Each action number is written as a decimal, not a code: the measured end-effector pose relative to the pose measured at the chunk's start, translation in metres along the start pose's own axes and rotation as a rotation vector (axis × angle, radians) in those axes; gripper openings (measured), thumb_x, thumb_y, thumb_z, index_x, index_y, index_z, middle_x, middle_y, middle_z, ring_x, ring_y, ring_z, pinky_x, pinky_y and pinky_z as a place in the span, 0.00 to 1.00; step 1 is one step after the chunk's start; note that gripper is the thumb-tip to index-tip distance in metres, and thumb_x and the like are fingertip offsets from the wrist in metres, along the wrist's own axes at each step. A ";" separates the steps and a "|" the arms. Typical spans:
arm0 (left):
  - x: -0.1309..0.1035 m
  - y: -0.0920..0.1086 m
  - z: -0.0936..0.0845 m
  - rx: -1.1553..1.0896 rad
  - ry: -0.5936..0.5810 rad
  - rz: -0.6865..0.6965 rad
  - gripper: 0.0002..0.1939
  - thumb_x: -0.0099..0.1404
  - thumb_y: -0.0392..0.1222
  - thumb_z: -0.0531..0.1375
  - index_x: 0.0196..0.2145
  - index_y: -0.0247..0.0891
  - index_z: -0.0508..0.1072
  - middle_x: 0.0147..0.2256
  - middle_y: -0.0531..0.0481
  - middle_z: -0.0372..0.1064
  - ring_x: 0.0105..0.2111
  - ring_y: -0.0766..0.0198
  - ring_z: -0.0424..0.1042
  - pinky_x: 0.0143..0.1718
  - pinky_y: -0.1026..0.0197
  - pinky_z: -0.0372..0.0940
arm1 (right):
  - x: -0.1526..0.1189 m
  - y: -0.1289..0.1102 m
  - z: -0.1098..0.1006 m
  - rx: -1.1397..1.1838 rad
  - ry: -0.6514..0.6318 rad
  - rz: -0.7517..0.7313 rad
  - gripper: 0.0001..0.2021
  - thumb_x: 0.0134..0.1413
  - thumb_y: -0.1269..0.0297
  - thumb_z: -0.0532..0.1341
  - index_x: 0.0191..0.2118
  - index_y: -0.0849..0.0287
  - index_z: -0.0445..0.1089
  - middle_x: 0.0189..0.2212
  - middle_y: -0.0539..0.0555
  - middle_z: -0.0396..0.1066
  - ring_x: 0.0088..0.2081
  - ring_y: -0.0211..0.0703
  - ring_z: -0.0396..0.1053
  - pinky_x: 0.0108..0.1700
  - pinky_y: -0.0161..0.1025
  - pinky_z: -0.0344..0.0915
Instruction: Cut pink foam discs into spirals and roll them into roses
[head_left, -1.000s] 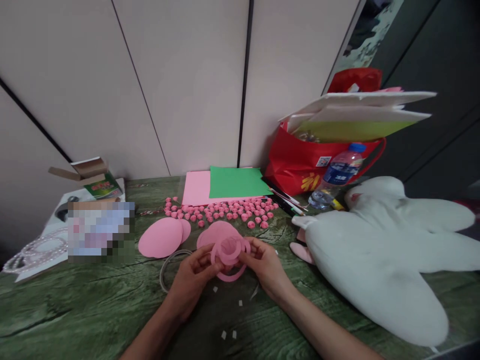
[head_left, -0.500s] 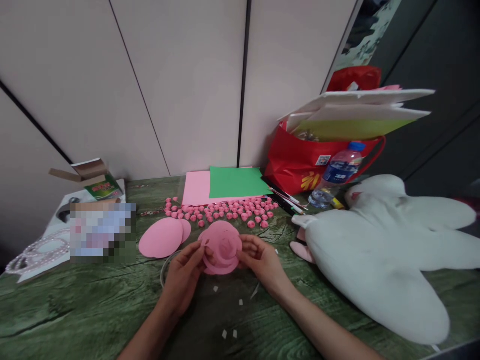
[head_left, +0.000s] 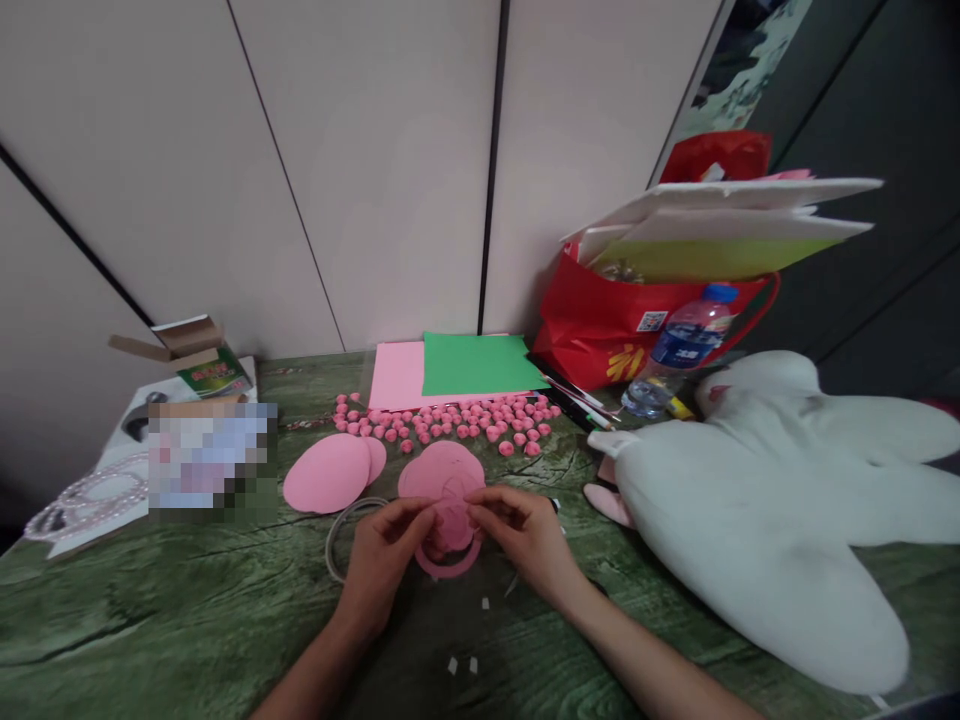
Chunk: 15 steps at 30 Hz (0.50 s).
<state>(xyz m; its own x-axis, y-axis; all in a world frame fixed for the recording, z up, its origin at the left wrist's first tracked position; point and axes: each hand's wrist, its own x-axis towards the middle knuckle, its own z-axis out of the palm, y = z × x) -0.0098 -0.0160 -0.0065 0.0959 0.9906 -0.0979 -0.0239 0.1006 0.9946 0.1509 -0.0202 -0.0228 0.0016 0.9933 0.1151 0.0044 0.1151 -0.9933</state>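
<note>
A pink paper spiral (head_left: 448,566) hangs between my two hands in the lower middle. My left hand (head_left: 390,550) pinches its left side, and my right hand (head_left: 521,528) pinches the right side, fingertips close together. Behind it lie round pink paper pieces (head_left: 442,462). To the left rest pink paper ovals (head_left: 328,474), with a roll of clear tape (head_left: 339,535) partly hidden by my left hand. Many small rolled pink paper flowers (head_left: 465,418) are spread farther back.
Pink paper (head_left: 397,374) and a green sheet (head_left: 476,364) lie by the wall. At right are a red bag (head_left: 577,320), a bottle (head_left: 675,350) and a white plush toy (head_left: 735,520). An open box (head_left: 214,372) and beads (head_left: 90,495) stand left.
Both hands have come closer together and slightly nearer to me, and the spiral has dropped open between them. The view has shifted slightly, showing more of the tape roll.
</note>
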 end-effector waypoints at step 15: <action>-0.013 0.009 0.008 0.332 0.087 0.163 0.03 0.48 0.39 0.63 0.21 0.40 0.77 0.22 0.50 0.75 0.24 0.60 0.70 0.27 0.63 0.63 | -0.004 -0.003 0.004 -0.072 -0.102 -0.023 0.05 0.45 0.64 0.62 0.28 0.59 0.72 0.23 0.49 0.70 0.24 0.36 0.65 0.26 0.31 0.59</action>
<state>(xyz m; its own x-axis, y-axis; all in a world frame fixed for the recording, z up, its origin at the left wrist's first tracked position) -0.0030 -0.0285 0.0038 0.0324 0.9967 0.0742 0.2933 -0.0805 0.9526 0.1471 -0.0246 -0.0206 -0.1013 0.9859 0.1330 0.0753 0.1409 -0.9872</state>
